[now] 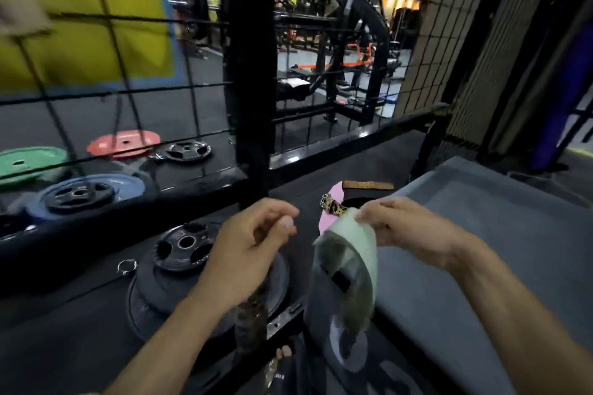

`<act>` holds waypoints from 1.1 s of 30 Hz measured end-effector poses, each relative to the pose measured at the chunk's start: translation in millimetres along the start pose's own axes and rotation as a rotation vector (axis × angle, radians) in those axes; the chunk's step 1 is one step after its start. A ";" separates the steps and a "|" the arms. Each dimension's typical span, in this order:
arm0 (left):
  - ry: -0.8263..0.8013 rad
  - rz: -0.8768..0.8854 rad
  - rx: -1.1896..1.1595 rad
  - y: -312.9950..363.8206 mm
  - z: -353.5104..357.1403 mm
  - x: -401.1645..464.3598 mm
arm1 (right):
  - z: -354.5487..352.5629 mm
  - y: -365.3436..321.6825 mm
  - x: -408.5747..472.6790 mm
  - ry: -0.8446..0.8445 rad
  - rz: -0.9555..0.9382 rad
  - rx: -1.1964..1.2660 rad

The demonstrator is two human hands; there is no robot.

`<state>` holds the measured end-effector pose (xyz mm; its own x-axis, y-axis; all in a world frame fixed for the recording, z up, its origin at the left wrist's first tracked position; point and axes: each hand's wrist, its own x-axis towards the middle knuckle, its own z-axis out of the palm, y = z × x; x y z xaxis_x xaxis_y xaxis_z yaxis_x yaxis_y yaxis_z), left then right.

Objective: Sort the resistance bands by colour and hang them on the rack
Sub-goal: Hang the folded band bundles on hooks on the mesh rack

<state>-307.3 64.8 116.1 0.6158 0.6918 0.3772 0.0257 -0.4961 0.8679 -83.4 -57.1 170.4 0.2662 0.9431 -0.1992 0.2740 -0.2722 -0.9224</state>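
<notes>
Presently at sorting: right hand (396,221) pinches a pale green band (353,266), left hand (253,240) grips a dark patterned band (252,317); next, likely hanging on the wire rack (128,93).

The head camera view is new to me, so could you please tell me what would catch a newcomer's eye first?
First, the two bare hands low in the centre: the right hand pinches a pale green resistance band that hangs down, while the left hand holds a dark patterned band. Next, the black wire grid rack rising just behind them, and the coloured weight plates on the floor to the left.
</notes>
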 end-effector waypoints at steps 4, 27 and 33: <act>-0.169 -0.144 -0.029 11.9 -47.3 -9.0 | 52.3 -65.8 -12.1 -0.293 -0.065 -0.282; 0.012 -0.009 0.264 46.6 -152.7 -57.2 | 150.8 -151.1 12.3 -0.198 -0.418 -0.515; 0.301 -0.103 0.266 52.9 -160.3 -21.2 | 153.2 -198.1 47.6 -0.009 -0.446 -0.618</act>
<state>-445.2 108.0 205.8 0.3427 0.8477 0.4050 0.3022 -0.5077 0.8068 -266.6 70.9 292.9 0.0020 0.9896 0.1437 0.8223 0.0802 -0.5634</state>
